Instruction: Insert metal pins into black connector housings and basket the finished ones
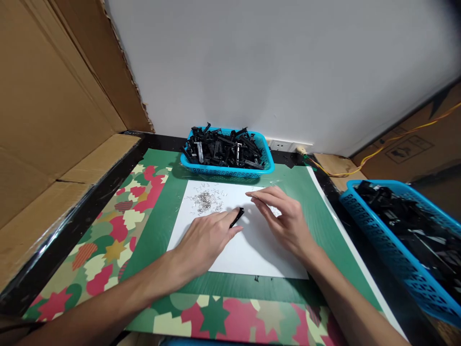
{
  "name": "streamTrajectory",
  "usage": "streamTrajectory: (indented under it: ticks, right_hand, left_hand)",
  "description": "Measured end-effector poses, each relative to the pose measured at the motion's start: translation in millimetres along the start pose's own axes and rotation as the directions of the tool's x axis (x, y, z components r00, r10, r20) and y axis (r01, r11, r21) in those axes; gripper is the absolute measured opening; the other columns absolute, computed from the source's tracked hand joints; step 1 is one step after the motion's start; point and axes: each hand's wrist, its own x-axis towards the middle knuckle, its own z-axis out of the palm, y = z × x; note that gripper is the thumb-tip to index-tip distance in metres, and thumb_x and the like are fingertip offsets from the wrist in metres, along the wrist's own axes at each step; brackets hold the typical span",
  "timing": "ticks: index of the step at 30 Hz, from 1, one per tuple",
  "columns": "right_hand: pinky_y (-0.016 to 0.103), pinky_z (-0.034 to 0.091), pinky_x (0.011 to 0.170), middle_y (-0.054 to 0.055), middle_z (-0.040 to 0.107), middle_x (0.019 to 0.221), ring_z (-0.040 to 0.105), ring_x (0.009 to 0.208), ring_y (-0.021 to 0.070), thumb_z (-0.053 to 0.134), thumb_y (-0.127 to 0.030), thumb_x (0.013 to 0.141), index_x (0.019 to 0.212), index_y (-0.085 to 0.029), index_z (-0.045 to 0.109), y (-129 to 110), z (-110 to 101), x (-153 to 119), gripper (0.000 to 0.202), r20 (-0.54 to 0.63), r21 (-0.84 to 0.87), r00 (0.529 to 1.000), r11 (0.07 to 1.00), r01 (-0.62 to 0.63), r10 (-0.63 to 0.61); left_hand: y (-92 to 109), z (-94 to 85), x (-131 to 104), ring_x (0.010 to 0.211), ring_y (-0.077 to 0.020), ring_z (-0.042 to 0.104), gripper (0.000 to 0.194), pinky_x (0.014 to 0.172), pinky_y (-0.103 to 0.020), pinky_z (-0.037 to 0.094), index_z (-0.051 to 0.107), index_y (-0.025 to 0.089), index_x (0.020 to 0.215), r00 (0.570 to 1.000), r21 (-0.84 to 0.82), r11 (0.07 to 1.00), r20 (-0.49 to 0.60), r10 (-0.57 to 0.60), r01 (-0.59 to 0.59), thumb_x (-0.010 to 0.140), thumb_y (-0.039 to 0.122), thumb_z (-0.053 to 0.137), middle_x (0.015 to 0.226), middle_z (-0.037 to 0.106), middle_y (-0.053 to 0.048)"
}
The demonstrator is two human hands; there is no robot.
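In the head view my left hand [209,235] is closed around a small black plastic part [236,217], its dark end sticking out past the fingers. Just to the right, my right hand [283,214] hovers over the sheet with thumb and forefinger pinched together. Whatever sits in that pinch is too small to make out. A loose pile of tiny metal wire pieces [205,201] lies on the white sheet [248,254], beyond my left hand. More small bits are partly hidden behind my right hand.
At the back stands a blue basket [226,171] heaped with black plastic parts. Another blue basket [396,254] of black parts is at the right. Cardboard [54,96] walls the left side. Yellow cable [374,154] runs from the wall socket [281,145]. Green patterned paper [154,216] covers the table.
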Motion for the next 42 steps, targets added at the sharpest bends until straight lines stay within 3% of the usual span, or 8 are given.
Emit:
streamTrajectory:
  ticks: [3, 7, 10, 16, 32, 37, 42]
  right_hand:
    - [0.044, 0.057, 0.090, 0.007, 0.079, 0.112, 0.072, 0.102, 0.0267, 0.061, -0.027, 0.103, 0.113, -0.030, 0.082, 1, 2, -1, 0.023, -0.016, -0.031, 1.000, 0.999, 0.024, -0.025]
    - [0.039, 0.062, 0.082, 0.006, 0.081, 0.098, 0.076, 0.087, 0.0233, 0.068, -0.030, 0.100, 0.095, -0.025, 0.080, 0, 9, -2, 0.014, -0.052, 0.151, 0.986, 0.978, -0.147, 0.157]
    - [0.037, 0.064, 0.080, 0.006, 0.078, 0.090, 0.075, 0.079, 0.0207, 0.067, -0.033, 0.100, 0.092, -0.021, 0.076, -2, 16, -3, 0.018, -0.015, 0.292, 0.961, 0.921, -0.259, 0.275]
    - [0.037, 0.065, 0.078, 0.009, 0.078, 0.088, 0.074, 0.075, 0.0196, 0.070, -0.037, 0.097, 0.087, -0.018, 0.072, -4, 26, -2, 0.022, -0.039, 0.387, 0.938, 0.871, -0.304, 0.345]
    - [0.033, 0.062, 0.070, 0.007, 0.078, 0.080, 0.075, 0.071, 0.0188, 0.067, -0.033, 0.099, 0.083, -0.019, 0.070, -3, 23, -1, 0.021, -0.020, 0.243, 0.950, 0.923, -0.298, 0.312]
    - [0.030, 0.057, 0.067, 0.004, 0.075, 0.076, 0.072, 0.067, 0.0169, 0.065, -0.032, 0.100, 0.083, -0.020, 0.068, -4, 27, -1, 0.021, -0.035, 0.231, 0.957, 0.934, -0.273, 0.289]
    - [0.033, 0.058, 0.077, 0.006, 0.075, 0.087, 0.072, 0.078, 0.0186, 0.059, -0.035, 0.103, 0.090, -0.021, 0.065, -6, 27, 0, 0.021, -0.040, 0.333, 0.952, 0.903, -0.273, 0.303]
  left_hand:
    - [1, -0.4, 0, 0.105, -0.0287, 0.076, 0.043, 0.082, -0.039, 0.061, 0.056, 0.021, 0.148, 1.000, 0.005, 1.000, -0.004, -0.006, 0.006, 0.113, 0.041, 0.040, 0.115, 0.078, -0.010]
    - [2, -0.4, 0, 0.105, -0.0289, 0.077, 0.041, 0.083, -0.039, 0.061, 0.056, 0.022, 0.148, 1.000, 0.012, 1.000, -0.014, -0.013, 0.013, 0.113, 0.038, 0.042, 0.119, 0.078, -0.011]
    - [2, -0.3, 0, 0.103, -0.0288, 0.077, 0.042, 0.082, -0.040, 0.062, 0.055, 0.022, 0.149, 1.000, 0.015, 1.000, -0.010, -0.012, 0.013, 0.112, 0.036, 0.044, 0.120, 0.078, -0.011]
    - [0, -0.4, 0, 0.102, -0.0284, 0.077, 0.044, 0.079, -0.040, 0.062, 0.054, 0.022, 0.151, 1.000, 0.017, 1.000, -0.004, -0.009, 0.009, 0.112, 0.039, 0.043, 0.116, 0.079, -0.010]
    - [-4, 1.0, 1, 0.098, -0.0255, 0.077, 0.044, 0.076, -0.035, 0.060, 0.054, 0.026, 0.153, 1.000, -0.026, 1.000, -0.005, -0.018, 0.018, 0.112, 0.038, 0.041, 0.111, 0.079, -0.008]
    - [-5, -0.8, 2, 0.103, -0.0280, 0.077, 0.045, 0.082, -0.039, 0.062, 0.056, 0.027, 0.153, 0.999, -0.066, 0.997, 0.012, -0.047, 0.048, 0.112, 0.039, 0.044, 0.116, 0.080, -0.008]
    - [-6, -0.2, 2, 0.114, -0.0287, 0.076, 0.045, 0.095, -0.043, 0.062, 0.056, 0.032, 0.154, 0.997, -0.151, 0.986, -0.008, -0.071, 0.069, 0.111, 0.038, 0.044, 0.133, 0.077, -0.005]
